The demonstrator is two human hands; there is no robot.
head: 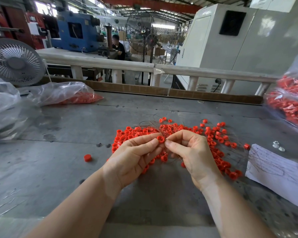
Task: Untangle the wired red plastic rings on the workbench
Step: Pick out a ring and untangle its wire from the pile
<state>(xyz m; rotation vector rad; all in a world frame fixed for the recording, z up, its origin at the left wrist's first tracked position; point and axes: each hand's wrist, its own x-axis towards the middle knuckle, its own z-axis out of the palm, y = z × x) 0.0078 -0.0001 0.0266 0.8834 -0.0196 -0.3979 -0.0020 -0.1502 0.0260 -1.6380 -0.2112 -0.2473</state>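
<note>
Both hands (162,152) pinch one red ring (160,139)

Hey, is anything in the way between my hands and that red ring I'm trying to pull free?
No. The left hand already pinches the red ring, and the right hand pinches its wire beside it. Only the tangled wires tie it to the pile.

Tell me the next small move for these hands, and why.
Probably draw the right hand slowly rightward, pulling its pinched wire clear while the left hand holds the red ring steady: both hands meet at that ring above the tangled pile.
</note>
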